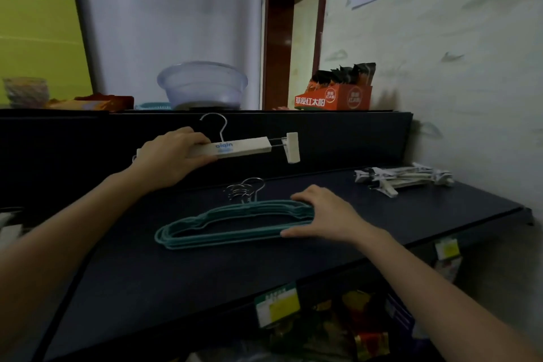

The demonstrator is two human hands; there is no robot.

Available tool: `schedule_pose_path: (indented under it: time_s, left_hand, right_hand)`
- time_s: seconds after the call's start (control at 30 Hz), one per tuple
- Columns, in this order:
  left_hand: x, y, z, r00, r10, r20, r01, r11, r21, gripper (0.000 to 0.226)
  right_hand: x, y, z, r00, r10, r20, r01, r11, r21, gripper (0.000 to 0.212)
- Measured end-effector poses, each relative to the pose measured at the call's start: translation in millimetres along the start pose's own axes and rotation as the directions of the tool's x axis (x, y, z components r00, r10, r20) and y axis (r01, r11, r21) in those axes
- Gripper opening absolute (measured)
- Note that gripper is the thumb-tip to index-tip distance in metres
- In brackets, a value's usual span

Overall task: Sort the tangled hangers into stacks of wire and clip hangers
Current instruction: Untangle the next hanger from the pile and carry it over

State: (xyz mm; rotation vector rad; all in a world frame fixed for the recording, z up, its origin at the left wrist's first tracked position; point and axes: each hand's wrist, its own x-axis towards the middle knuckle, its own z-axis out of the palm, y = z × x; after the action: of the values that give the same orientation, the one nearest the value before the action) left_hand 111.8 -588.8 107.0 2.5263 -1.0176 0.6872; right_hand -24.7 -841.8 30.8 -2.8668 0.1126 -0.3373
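- Head view: the left hand [173, 153] grips a white bar-shaped clip hanger with a steel hook [244, 148]. The fingers curl over the top of the bar's left part and the thumb sits underneath.
- This hanger is held in the air above the back of the dark blue shelf [176, 273], in front of the dark back panel.
- Its long axis runs left to right, close to level, with the hook upward. The free end, with one clip showing, points to the right.
- The right hand [320, 214] is lower and further right, on the right end of the stack of teal coated wire hangers [235, 226].
- That stack lies flat on the middle of the shelf, hooks toward the back. The right hand's fingers arch over the stack's far edge and the thumb lies along the near edge, so it clasps the stack's end loosely.
- The pile of white clip hangers [402, 179] lies at the far right of the shelf near the wall, well apart from the teal stack.
- The pile is therefore to the right of the held hanger and beyond the right hand, which is the nearer of the two.
- The left arm would likely have to cross above the right forearm, or pass the hanger over.
- The held bar lies roughly along the pile's own direction, so little turning seems needed.
- No loose tangle shows on the shelf, so the sorting looks nearly done.
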Motion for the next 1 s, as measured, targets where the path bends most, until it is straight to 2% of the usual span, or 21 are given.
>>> schedule_pose_path:
  time_s: [0.27,0.47,0.57,0.73,1.0]
  left_hand:
    - [19,30,23,0.994,-0.1,0.037,0.098,0.994,0.054,0.043]
    - [39,84,58,0.986,-0.159,0.042,0.159,0.987,-0.001,0.04]
    - [58,126,80,0.989,-0.138,0.047,0.14,0.989,-0.042,0.038]
    - [100,205,121,0.992,-0.095,0.083,0.101,0.992,-0.069,0.039]
    - [183,314,196,0.988,0.011,0.157,0.0,0.998,-0.07,0.04]
  right_hand:
    - [40,37,15,0.976,-0.169,0.138,0.16,0.984,0.071,0.087]
    - [27,99,-6,0.955,-0.252,0.157,0.226,0.96,0.165,0.092]
    - [14,152,-33,0.957,-0.235,0.17,0.208,0.964,0.164,0.079]
    - [-6,248,-78,0.981,-0.161,0.104,0.146,0.979,0.142,0.047]
    - [-36,368,-130,0.999,-0.049,0.023,0.043,0.981,0.191,0.026]
